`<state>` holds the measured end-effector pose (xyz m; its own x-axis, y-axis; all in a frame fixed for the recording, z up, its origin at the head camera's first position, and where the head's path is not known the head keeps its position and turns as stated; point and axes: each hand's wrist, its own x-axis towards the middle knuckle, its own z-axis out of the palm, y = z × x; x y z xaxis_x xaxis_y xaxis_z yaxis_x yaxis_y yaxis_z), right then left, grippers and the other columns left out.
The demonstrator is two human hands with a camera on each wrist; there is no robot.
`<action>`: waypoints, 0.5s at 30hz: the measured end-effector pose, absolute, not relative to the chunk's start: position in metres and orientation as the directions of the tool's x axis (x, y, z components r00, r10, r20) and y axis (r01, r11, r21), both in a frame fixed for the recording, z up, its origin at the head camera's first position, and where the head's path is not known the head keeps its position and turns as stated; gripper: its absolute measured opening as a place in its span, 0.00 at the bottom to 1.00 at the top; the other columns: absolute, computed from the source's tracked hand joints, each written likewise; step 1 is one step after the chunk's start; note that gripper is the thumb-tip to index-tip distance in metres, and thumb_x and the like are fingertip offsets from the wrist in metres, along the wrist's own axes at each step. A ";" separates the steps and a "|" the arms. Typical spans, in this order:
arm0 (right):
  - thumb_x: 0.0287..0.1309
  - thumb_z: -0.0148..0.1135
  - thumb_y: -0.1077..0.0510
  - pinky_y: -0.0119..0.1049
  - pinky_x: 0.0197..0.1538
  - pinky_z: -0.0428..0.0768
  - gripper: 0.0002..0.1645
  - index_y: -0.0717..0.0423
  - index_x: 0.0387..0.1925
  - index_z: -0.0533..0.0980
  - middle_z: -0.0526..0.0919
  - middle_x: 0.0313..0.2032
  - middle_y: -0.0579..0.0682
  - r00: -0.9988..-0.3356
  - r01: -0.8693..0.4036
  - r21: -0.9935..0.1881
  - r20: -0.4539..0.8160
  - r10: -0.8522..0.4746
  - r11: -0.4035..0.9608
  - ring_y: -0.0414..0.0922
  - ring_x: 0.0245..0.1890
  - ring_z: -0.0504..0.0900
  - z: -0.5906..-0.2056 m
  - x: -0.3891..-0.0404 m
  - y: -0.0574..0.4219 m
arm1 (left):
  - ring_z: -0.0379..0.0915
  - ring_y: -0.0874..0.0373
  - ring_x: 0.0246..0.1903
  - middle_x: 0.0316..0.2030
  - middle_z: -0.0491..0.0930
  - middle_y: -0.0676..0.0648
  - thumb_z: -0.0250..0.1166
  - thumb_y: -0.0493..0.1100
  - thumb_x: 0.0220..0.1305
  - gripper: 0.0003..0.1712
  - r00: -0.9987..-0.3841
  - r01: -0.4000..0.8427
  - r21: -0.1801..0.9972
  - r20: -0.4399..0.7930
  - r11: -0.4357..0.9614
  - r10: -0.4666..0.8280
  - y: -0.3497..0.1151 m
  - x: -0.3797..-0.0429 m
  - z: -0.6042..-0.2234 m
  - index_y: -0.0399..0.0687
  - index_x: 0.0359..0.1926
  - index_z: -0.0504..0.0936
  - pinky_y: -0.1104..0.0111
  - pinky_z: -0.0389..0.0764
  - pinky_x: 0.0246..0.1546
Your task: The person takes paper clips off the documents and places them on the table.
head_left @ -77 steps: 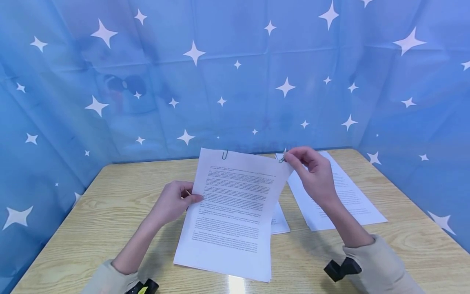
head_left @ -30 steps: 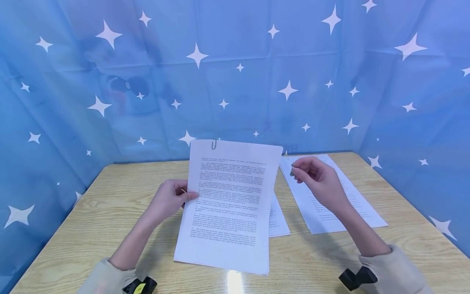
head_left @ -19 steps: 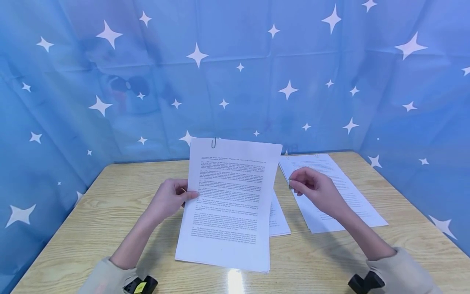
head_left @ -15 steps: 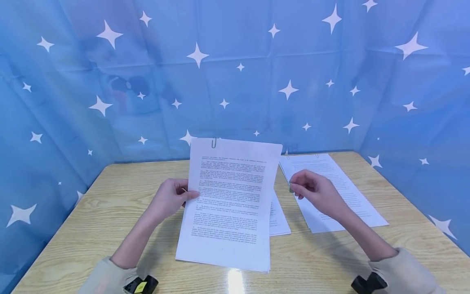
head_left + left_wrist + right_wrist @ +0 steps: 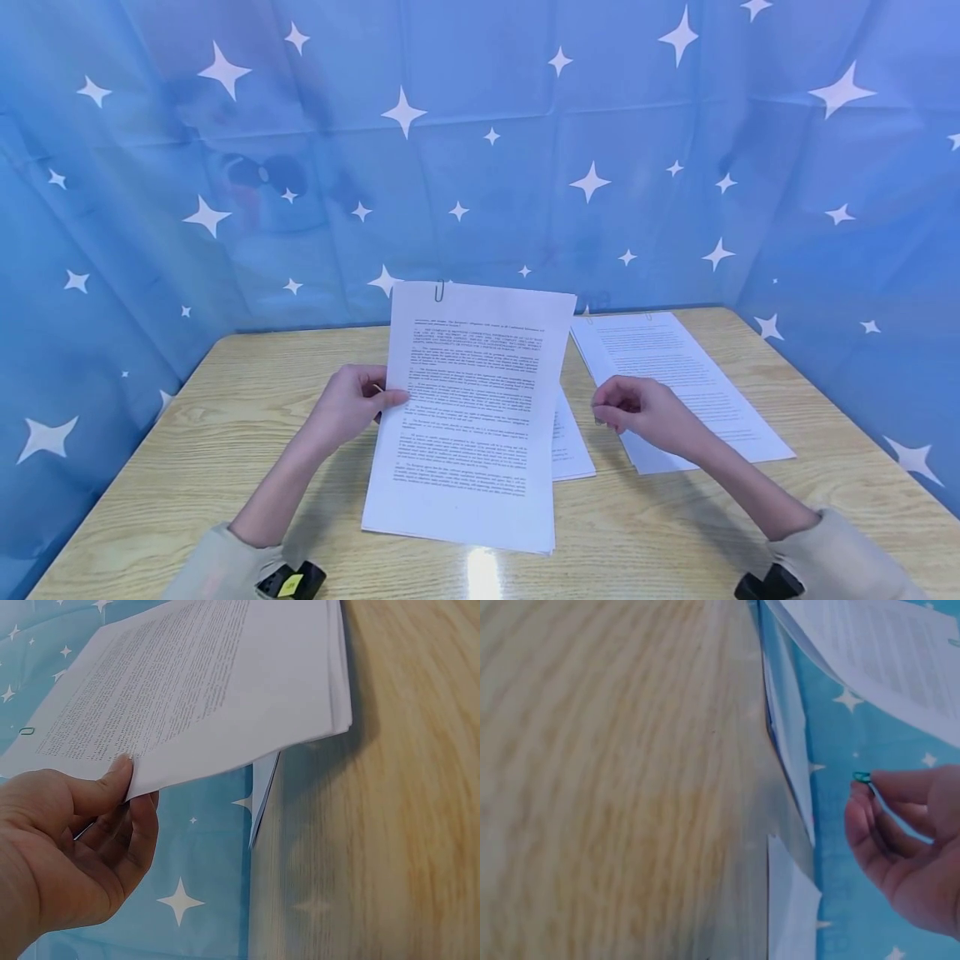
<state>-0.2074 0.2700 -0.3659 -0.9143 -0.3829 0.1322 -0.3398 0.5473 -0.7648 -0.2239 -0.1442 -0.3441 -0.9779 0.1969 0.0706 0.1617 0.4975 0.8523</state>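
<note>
My left hand (image 5: 352, 408) pinches the left edge of a sheaf of printed paper (image 5: 472, 417), thumb in front and fingers behind. The sheaf is tilted up toward me over the table. A green paper clip (image 5: 439, 291) grips its top edge near the left corner; the top right corner has none. To the right of the sheaf, my right hand (image 5: 637, 408) pinches another green paper clip (image 5: 862, 778) between thumb and fingertip, as the right wrist view shows. In the left wrist view the sheaf's several sheets (image 5: 337, 682) fan slightly apart at the bottom corner.
A second stack of printed pages (image 5: 697, 375) lies at the back right of the wooden table (image 5: 247, 400), with paper clips at its top edge. More paper (image 5: 572, 446) shows partly hidden behind the held sheaf. A blue curtain with white stars (image 5: 480, 150) surrounds the table's back and sides.
My right hand has drawn the paper clip off the sheaf's top right corner and come down and toward me with it. My left hand keeps its hold, the sheaf shifting slightly.
</note>
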 end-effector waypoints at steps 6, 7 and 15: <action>0.67 0.65 0.59 0.38 0.32 0.79 0.04 0.57 0.38 0.79 0.81 0.28 0.54 -0.916 -0.317 -0.737 0.074 -0.394 0.597 0.50 0.25 0.79 -0.372 -0.208 0.274 | 0.77 0.52 0.28 0.33 0.86 0.47 0.69 0.32 0.64 0.13 -0.977 0.164 0.855 0.071 0.492 0.203 -0.144 -0.224 -0.345 0.38 0.49 0.87 0.56 0.80 0.33; 0.67 0.65 0.59 0.37 0.32 0.79 0.04 0.57 0.37 0.79 0.81 0.28 0.53 -0.916 -0.316 -0.730 0.068 -0.396 0.606 0.49 0.25 0.79 -0.373 -0.208 0.274 | 0.77 0.52 0.28 0.33 0.86 0.47 0.69 0.32 0.64 0.12 -0.976 0.164 0.856 0.070 0.491 0.204 -0.144 -0.224 -0.346 0.38 0.49 0.87 0.56 0.80 0.33; 0.64 0.67 0.61 0.37 0.32 0.82 0.05 0.58 0.36 0.78 0.83 0.27 0.49 -0.903 -0.303 -0.741 0.023 -0.428 0.600 0.45 0.26 0.81 -0.376 -0.209 0.275 | 0.77 0.53 0.28 0.33 0.86 0.47 0.69 0.33 0.64 0.12 -0.975 0.169 0.851 0.071 0.497 0.210 -0.145 -0.225 -0.345 0.38 0.49 0.87 0.56 0.80 0.33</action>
<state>-0.2088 0.2750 -0.3764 -0.9033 -0.4285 0.0226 -0.3030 0.5998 -0.7405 -0.2249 -0.1452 -0.3454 -0.9751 0.2099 0.0714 0.1694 0.4975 0.8508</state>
